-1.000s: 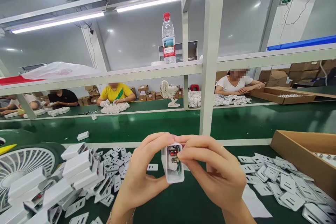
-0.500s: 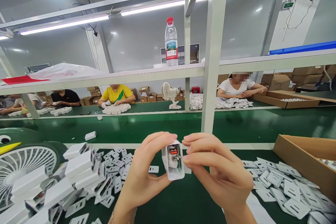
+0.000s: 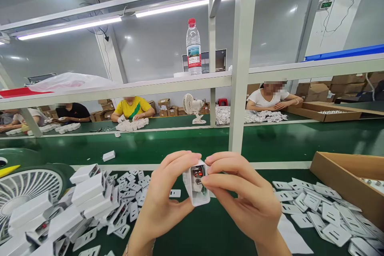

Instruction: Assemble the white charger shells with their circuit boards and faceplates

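Observation:
A white charger housing (image 3: 200, 199) is held up at the centre, its open end facing me. A red port, a metal port and a green circuit board show inside. My left hand (image 3: 168, 192) grips it from the left, fingers on top and thumb below. My right hand (image 3: 243, 192) is pinched at the housing's right edge, with the fingertips at the opening. A thin piece seems to lie between these fingers, mostly hidden. White housings (image 3: 89, 188) are piled at the left, and slotted white plates (image 3: 333, 212) lie at the right.
A fan (image 3: 21, 196) stands at the far left, a cardboard box (image 3: 339, 172) at the right. More plates (image 3: 132, 192) lie left of my hands. A metal post (image 3: 241, 64) and a shelf with a bottle (image 3: 193, 54) rise ahead. Several people sit across the green belt (image 3: 180, 140).
My right hand has moved slightly left, its fingertips now further over the housing's opening. The whole view has shifted slightly.

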`<action>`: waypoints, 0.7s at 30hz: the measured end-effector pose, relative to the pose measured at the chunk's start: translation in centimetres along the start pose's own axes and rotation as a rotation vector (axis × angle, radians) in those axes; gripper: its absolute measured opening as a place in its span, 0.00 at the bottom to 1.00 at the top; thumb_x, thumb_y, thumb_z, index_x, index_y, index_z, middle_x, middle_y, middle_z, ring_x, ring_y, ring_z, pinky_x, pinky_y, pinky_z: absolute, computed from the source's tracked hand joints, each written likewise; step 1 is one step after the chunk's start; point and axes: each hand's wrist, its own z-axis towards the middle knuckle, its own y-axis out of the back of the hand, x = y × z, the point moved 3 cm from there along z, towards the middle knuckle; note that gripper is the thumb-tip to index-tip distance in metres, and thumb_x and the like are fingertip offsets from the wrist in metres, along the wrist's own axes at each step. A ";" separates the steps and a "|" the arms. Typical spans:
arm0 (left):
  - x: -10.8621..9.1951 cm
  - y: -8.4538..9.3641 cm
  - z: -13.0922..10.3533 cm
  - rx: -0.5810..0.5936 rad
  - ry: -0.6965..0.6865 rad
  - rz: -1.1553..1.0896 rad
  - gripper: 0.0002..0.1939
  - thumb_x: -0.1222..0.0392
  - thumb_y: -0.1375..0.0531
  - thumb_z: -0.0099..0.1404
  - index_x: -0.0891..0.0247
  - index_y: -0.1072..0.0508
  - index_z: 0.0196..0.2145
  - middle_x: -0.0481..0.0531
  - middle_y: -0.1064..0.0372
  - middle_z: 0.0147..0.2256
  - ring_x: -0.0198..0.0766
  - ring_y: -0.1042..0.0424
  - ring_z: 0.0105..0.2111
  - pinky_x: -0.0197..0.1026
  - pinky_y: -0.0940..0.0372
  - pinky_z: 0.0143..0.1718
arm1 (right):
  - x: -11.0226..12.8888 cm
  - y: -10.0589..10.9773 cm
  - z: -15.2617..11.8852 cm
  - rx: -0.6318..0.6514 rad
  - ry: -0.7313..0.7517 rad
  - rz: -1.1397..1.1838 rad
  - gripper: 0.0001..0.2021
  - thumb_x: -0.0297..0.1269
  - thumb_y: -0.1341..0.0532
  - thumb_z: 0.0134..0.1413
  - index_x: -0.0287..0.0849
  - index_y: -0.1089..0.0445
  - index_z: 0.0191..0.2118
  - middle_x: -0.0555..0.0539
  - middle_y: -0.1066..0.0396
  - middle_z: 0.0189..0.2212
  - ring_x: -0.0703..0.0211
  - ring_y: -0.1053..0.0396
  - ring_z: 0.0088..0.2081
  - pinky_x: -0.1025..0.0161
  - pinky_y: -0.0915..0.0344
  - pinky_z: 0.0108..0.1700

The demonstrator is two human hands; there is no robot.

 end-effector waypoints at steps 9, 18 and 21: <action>-0.3 0.2 0.1 0.019 -0.043 0.168 0.27 0.68 0.36 0.68 0.60 0.35 0.63 0.55 0.27 0.55 0.43 0.31 0.56 0.43 0.31 0.57 | 0.9 0.1 0.3 0.066 0.069 -0.203 0.11 0.17 0.39 0.62 0.40 0.23 0.40 0.45 0.24 0.33 0.55 0.23 0.42 0.61 0.22 0.41; 0.0 0.0 0.2 0.005 -0.066 0.210 0.27 0.69 0.36 0.68 0.62 0.35 0.62 0.55 0.27 0.56 0.41 0.32 0.57 0.41 0.34 0.60 | 0.6 -0.5 -0.5 -0.005 0.240 -0.323 0.10 0.17 0.38 0.60 0.34 0.22 0.41 0.45 0.22 0.31 0.55 0.22 0.39 0.64 0.19 0.40; -0.2 0.1 0.1 -0.017 -0.032 0.093 0.26 0.66 0.34 0.68 0.60 0.34 0.61 0.55 0.27 0.55 0.41 0.30 0.56 0.41 0.32 0.58 | 0.5 -0.7 -1.1 -0.017 0.271 -0.300 0.10 0.16 0.38 0.60 0.33 0.22 0.42 0.45 0.22 0.31 0.55 0.20 0.40 0.64 0.18 0.44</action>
